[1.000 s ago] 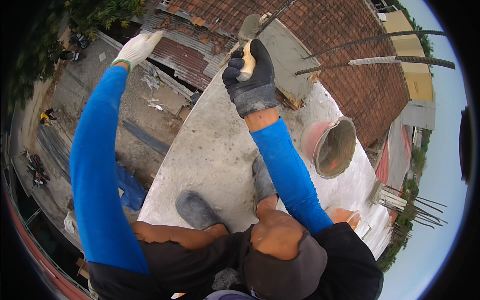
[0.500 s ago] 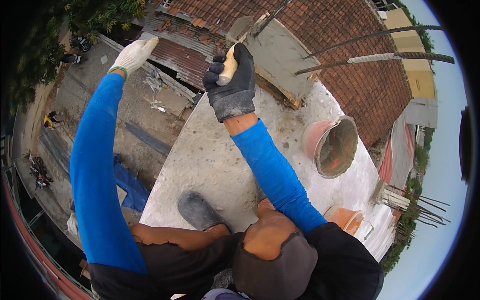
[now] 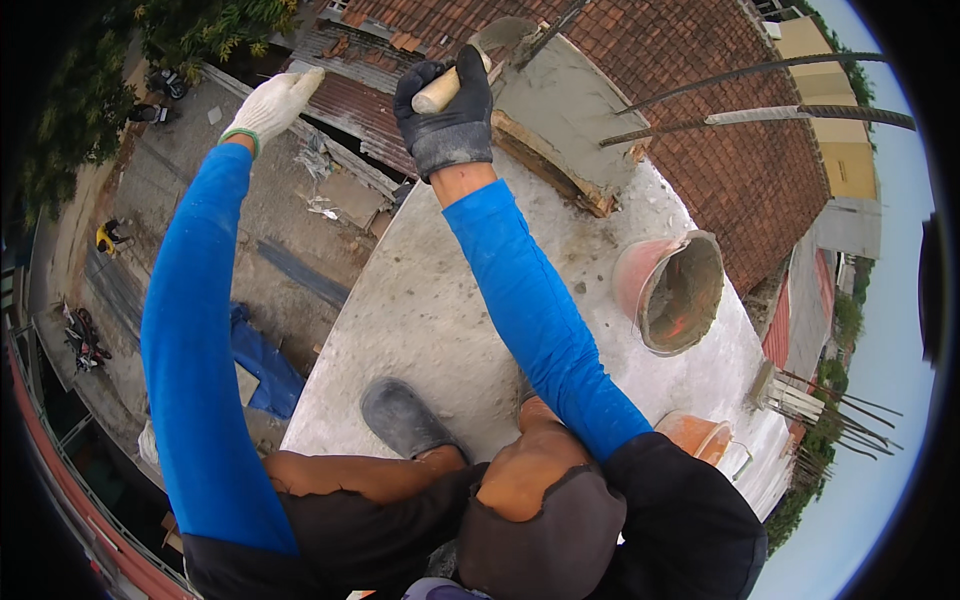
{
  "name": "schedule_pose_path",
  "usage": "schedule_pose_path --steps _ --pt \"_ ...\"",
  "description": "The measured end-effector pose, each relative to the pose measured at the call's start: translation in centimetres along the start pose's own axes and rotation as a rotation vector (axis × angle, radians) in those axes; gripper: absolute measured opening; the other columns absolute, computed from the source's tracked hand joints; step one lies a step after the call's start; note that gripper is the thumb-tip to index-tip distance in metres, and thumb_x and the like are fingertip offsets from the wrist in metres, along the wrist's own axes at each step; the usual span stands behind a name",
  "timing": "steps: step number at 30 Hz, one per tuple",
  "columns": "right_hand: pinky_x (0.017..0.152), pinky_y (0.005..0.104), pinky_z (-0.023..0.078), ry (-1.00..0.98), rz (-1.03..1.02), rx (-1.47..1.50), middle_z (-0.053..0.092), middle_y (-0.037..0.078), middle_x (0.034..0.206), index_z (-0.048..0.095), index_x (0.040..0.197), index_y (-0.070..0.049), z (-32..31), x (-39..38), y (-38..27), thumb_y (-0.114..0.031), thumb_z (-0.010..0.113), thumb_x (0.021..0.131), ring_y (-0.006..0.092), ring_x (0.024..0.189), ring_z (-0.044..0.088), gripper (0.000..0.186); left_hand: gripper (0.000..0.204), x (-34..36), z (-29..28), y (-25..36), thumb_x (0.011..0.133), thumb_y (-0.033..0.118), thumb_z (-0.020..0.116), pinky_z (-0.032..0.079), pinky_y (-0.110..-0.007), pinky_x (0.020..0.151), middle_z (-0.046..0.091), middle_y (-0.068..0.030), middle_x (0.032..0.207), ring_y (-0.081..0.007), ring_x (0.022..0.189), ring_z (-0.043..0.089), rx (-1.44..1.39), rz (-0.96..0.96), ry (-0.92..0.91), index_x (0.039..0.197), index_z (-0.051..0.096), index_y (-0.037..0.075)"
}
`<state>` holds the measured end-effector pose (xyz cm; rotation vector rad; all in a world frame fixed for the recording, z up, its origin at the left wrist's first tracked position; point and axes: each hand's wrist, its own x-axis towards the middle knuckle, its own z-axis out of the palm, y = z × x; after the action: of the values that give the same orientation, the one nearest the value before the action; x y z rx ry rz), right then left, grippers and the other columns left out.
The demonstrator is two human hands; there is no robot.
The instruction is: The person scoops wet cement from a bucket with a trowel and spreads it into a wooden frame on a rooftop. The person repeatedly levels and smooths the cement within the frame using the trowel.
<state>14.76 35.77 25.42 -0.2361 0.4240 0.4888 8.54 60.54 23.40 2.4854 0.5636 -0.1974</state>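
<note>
My right hand [image 3: 445, 110], in a black glove with a grey cuff, is closed around the pale wooden handle [image 3: 440, 92] of a trowel. Its mortar-grey blade [image 3: 506, 34] shows partly beyond the fist, beside the far end of a wet-looking grey cement surface [image 3: 560, 95]. A rough wooden board [image 3: 548, 165] edges that surface on the near side. Out to the left, my left hand [image 3: 272, 105] wears a white knit glove and reaches past the slab edge. Its fingers look stretched out together, with nothing visible in them; their undersides are hidden.
A pink bucket [image 3: 640, 280] with mortar residue and an orange bucket [image 3: 695, 437] stand on the concrete slab [image 3: 400, 300], whose left edge drops to ground far below. Bare steel bars [image 3: 755, 68] jut out at upper right. Beyond lies a tiled roof [image 3: 740, 150]. A person in yellow [image 3: 108, 238] is below.
My right hand has moved up and slightly left with the trowel, whose handle has turned to lie flatter. My left hand has barely shifted.
</note>
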Motion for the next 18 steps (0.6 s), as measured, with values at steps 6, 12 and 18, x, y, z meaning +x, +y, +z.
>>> schedule_pose_path --steps 6,12,18 --pt "0.065 0.0396 0.063 0.007 0.009 0.094 0.062 0.004 0.08 0.058 0.094 -0.014 0.2 -0.6 0.1 -0.033 0.074 0.099 0.0215 0.072 0.065 0.026 0.077 -1.1 -0.4 -0.3 0.104 0.064 0.043 0.046 -0.045 0.109 0.067 -0.0277 0.137 -0.0432 0.127 0.063 0.037 -0.008 0.009 0.14 0.065 -0.001" --pt "0.065 0.0393 0.063 0.03 0.013 0.105 0.063 0.005 0.08 0.059 0.097 -0.014 0.5 -4.7 0.4 -0.033 0.073 0.099 0.0209 0.073 0.067 0.024 0.079 -1.3 -0.7 -0.4 0.105 0.065 0.042 0.046 -0.046 0.109 0.066 -0.027 0.139 -0.0428 0.128 0.062 0.054 -0.011 -0.016 0.142 0.063 -0.001" --pt "0.057 0.0364 0.058 0.106 0.056 -0.12 0.064 0.006 0.084 0.06 0.1 -0.015 0.0 -9.1 1.2 -0.038 0.072 0.099 0.0218 0.071 0.067 0.025 0.084 -0.7 -1.4 -0.4 0.105 0.069 0.041 0.046 -0.047 0.109 0.066 -0.0263 0.139 -0.0425 0.129 0.062 0.082 -0.016 -0.061 0.144 0.061 -0.003"
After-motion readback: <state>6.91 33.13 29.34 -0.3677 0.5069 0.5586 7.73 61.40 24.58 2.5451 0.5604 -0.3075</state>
